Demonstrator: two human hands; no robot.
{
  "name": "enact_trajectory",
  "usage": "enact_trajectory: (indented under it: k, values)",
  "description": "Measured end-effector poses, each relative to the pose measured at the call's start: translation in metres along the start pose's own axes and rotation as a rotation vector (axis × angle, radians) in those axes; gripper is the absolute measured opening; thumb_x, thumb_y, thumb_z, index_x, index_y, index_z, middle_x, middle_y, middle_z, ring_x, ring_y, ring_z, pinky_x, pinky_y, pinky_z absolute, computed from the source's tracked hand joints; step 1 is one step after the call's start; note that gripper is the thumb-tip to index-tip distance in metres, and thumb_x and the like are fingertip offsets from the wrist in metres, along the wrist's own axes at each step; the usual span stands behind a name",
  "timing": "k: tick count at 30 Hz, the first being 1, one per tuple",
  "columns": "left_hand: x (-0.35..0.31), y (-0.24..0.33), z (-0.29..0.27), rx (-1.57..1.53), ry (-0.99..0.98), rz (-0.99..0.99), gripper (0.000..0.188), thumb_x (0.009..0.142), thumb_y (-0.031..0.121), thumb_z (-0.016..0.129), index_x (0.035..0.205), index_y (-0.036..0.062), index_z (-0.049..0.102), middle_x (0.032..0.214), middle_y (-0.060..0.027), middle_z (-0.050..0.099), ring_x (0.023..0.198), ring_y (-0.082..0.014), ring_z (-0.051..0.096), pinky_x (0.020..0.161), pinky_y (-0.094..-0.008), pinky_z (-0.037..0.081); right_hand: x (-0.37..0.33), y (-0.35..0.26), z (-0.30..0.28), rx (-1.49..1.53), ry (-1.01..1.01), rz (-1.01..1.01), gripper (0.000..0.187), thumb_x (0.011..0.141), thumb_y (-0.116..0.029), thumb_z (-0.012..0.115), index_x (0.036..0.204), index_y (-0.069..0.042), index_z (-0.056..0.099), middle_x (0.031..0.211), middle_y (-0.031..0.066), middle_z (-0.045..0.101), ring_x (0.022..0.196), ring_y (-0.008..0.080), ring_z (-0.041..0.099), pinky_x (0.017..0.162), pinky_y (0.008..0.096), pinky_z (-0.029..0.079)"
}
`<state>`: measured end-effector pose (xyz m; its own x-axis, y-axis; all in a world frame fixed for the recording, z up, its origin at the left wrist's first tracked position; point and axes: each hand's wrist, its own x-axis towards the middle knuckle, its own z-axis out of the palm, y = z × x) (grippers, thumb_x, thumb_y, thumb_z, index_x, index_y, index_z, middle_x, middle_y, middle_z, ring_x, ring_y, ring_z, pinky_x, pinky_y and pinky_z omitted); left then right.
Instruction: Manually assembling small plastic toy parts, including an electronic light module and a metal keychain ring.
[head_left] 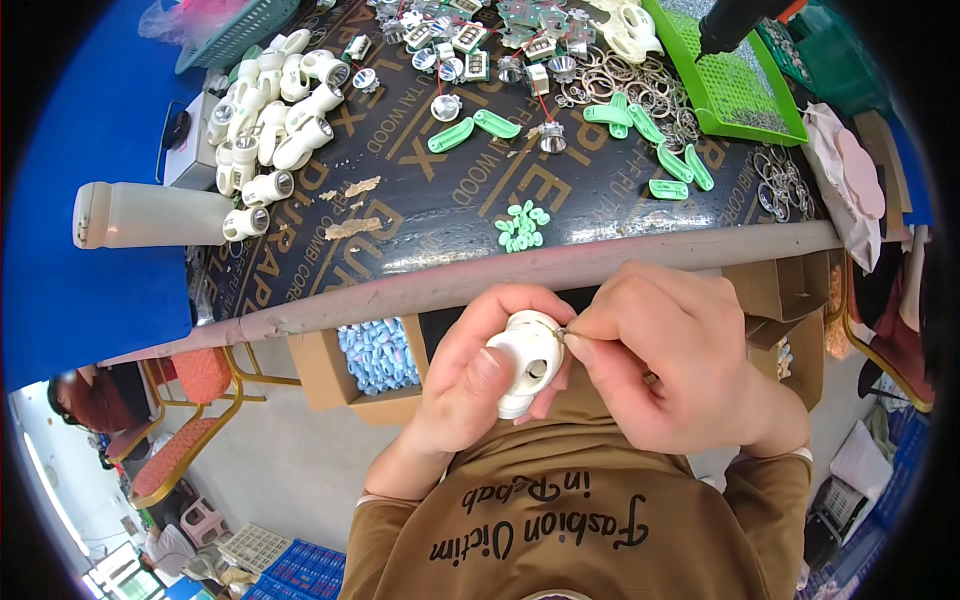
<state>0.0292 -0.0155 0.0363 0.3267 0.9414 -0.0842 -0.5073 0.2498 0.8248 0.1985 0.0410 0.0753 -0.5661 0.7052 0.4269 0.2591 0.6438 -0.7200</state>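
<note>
My left grip (462, 388) holds the white shell (514, 352); my right grip (672, 362) pinches a tiny bit (561, 332) at its edge, likely not fixed yet.

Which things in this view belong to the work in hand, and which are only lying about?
Probably in the work:
white shell, in the left hand
metal rings
green strips
reflectors

Probably just around:
red chairs
box of blue pieces
blue-green basket

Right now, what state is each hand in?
Left hand: closed, holding the white casing.
Right hand: pinched closed at the casing; what it grips can't be told.
</note>
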Motion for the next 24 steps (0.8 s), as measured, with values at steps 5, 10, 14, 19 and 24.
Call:
enact_trajectory:
  k: [5,10,14,19,24]
  values:
    - [-0.0022,-0.0014,0.0000,0.097,0.025,0.048,0.054,0.090,0.045,0.046,0.117,-0.0018,0.042,0.080,-0.0045,0.054,0.062,-0.0066,0.049,0.051,-0.0189,0.038,0.0021,-0.0017,-0.0004,0.016,-0.005,0.015,0.016,0.063,0.008,0.060,0.074,-0.002,0.053,0.060,0.0055,0.051,0.046,0.0182,0.048,0.040,0.0275,0.035]
    - [-0.0023,-0.0007,-0.0018,0.209,0.048,0.060,0.045,0.092,0.038,0.046,0.116,-0.0003,0.043,0.083,-0.0032,0.053,0.064,-0.0060,0.049,0.053,-0.0188,0.039,0.0030,-0.0043,-0.0014,0.066,-0.059,0.124,0.014,0.066,0.007,0.060,0.072,-0.004,0.052,0.057,0.0047,0.044,0.042,0.0168,0.042,0.038,0.0284,0.030]
    - [-0.0024,-0.0003,-0.0006,0.277,0.073,0.028,0.040,0.092,0.034,0.046,0.114,0.0013,0.044,0.084,-0.0026,0.053,0.065,-0.0062,0.049,0.056,-0.0192,0.040,0.0031,-0.0026,-0.0017,0.044,-0.080,0.152,0.013,0.068,0.006,0.060,0.071,-0.004,0.051,0.057,0.0045,0.044,0.043,0.0166,0.042,0.040,0.0284,0.030]
    - [-0.0015,-0.0001,0.0015,0.338,0.113,0.036,0.035,0.092,0.030,0.047,0.112,0.0015,0.043,0.082,-0.0020,0.052,0.065,-0.0064,0.048,0.057,-0.0196,0.040,0.0071,-0.0009,-0.0038,0.046,-0.118,0.168,0.013,0.069,0.005,0.059,0.069,-0.004,0.049,0.056,0.0052,0.043,0.044,0.0184,0.042,0.041,0.0306,0.030]
    - [-0.0020,0.0033,0.0033,0.439,0.129,0.024,0.031,0.092,0.026,0.048,0.110,0.0013,0.043,0.079,-0.0017,0.052,0.064,-0.0068,0.047,0.057,-0.0198,0.039,0.0089,-0.0032,-0.0037,0.004,-0.134,0.151,0.014,0.067,0.006,0.058,0.070,-0.004,0.048,0.057,0.0069,0.044,0.044,0.0223,0.043,0.042,0.0319,0.031]
